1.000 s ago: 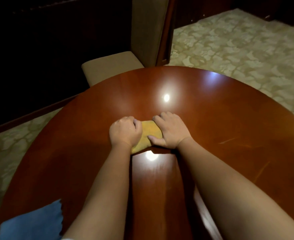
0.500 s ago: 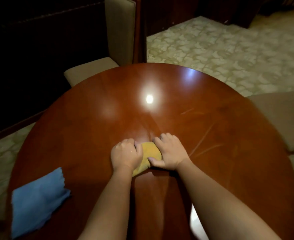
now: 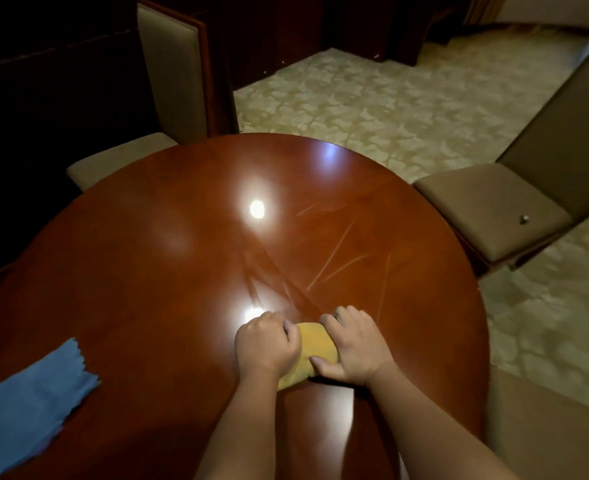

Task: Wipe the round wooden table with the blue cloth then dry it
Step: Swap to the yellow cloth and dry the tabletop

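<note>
A folded yellow cloth [image 3: 315, 344] lies on the glossy round wooden table [image 3: 147, 271], near its middle front. My left hand [image 3: 267, 344] is closed over the cloth's left side and my right hand [image 3: 353, 344] presses on its right side, so most of the cloth is hidden. The blue cloth [image 3: 26, 403] lies flat and apart from both hands near the table's left front edge. Faint streaks show on the wood beyond my hands.
A beige upholstered chair [image 3: 168, 81] stands behind the table at the far left. Another beige chair [image 3: 493, 209] stands at the right, with a small metal object [image 3: 524, 219] on its seat. Patterned carpet [image 3: 372, 98] surrounds the table. A dark wall runs along the left.
Both hands have drawn the yellow cloth back toward me across the table. My view has pulled back and turned right, showing more of the table and the right chair.
</note>
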Demonstrator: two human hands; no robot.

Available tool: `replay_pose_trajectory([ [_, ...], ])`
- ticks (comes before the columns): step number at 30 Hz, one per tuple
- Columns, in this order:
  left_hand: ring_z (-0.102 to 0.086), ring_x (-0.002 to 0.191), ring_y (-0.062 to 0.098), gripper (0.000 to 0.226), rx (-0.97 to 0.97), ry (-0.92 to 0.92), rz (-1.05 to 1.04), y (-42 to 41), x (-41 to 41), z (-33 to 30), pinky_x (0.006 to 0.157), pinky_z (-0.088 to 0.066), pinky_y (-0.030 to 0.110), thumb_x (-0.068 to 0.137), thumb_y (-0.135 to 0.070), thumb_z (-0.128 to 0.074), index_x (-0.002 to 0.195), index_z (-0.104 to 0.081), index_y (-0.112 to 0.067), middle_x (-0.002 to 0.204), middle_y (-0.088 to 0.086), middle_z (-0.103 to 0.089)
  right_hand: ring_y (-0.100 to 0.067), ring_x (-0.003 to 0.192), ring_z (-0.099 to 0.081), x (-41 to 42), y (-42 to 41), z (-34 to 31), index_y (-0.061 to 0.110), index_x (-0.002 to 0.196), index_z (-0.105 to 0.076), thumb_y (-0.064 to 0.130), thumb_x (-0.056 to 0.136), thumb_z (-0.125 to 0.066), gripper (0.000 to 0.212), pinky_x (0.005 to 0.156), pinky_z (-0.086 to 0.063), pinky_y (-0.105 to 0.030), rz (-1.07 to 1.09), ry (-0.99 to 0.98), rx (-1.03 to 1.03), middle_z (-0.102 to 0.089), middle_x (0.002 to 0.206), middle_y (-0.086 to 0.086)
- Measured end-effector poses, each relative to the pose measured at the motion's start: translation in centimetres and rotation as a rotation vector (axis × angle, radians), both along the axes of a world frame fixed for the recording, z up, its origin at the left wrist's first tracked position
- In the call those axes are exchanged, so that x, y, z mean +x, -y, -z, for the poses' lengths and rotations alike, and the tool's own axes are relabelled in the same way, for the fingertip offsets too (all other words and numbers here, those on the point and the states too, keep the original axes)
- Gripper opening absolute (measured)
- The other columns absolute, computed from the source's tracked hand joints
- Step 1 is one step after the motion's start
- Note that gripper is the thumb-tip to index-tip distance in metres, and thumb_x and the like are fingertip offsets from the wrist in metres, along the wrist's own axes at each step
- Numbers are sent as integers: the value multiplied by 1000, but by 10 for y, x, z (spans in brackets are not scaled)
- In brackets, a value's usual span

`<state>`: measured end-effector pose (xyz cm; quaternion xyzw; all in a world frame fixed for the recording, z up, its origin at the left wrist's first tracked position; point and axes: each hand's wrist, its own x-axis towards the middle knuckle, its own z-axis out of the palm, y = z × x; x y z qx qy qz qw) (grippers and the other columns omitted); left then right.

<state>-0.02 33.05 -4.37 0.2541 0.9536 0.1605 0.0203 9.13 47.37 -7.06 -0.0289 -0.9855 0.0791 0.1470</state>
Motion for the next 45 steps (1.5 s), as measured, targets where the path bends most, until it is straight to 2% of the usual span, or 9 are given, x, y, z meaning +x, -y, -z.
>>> replay_pose_trajectory([
  [4,-49,37,27,34,56,-99,13,-8,-13,6,37,-30,22,71,-28,-34,46,-51,-12,45,4,-52,-25,64,-45,-10,-5,6,12,88,-58,68,76,-43,60,57,-28,-34,26,-28,10,-49,75,-6],
  [20,-46,36,27,33,85,-118,90,-22,-40,13,36,-31,24,71,-27,-35,44,-47,-11,43,4,-48,-25,64,-45,-23,-9,4,12,87,-60,67,77,-41,60,57,-27,-34,101,-37,17,-50,75,-5],
  [23,-49,39,29,37,61,-78,88,-21,-39,12,38,-30,25,71,-29,-32,45,-49,-10,45,6,-50,-26,64,-45,-22,-8,2,11,87,-61,67,76,-41,60,57,-28,-33,116,-10,22,-50,76,-6],
  [28,-62,67,35,61,-5,53,45,-21,-21,-1,55,-41,32,72,-39,-13,69,-65,-6,71,13,-65,-26,65,-47,-8,0,-5,12,87,-60,66,73,-43,58,57,-32,-33,157,68,3,-50,75,-6],
  [32,-55,40,29,40,-33,76,97,-24,14,-6,38,-39,24,69,-30,-32,47,-57,-9,48,8,-56,-26,65,-46,30,0,-5,14,93,-55,66,74,-44,57,58,-28,-33,155,61,-19,-49,77,-5],
  [37,-51,36,28,36,6,-8,70,-43,-2,3,36,-35,22,68,-28,-35,44,-52,-10,44,6,-53,-25,63,-45,14,-27,-1,11,86,-58,66,75,-43,59,57,-28,-33,114,49,1,-48,75,-6],
  [39,-55,40,30,40,5,-5,80,-65,-18,2,38,-38,25,70,-30,-32,48,-57,-8,48,9,-57,-26,63,-46,-5,-50,0,10,87,-59,65,76,-42,59,55,-31,-33,114,36,7,-49,75,-8],
  [43,-63,76,37,58,-15,9,87,-127,-67,1,61,-43,33,76,-36,-18,78,-67,-6,82,15,-67,-29,64,-50,-53,-107,-2,10,89,-59,63,75,-42,58,55,-39,-36,158,45,14,-51,76,-9],
  [45,-62,78,36,64,15,-45,81,-156,-93,5,62,-41,33,75,-38,-12,81,-67,-6,85,15,-67,-30,65,-51,-80,-139,-3,9,90,-61,63,76,-40,59,56,-39,-36,157,56,28,-53,76,-10],
])
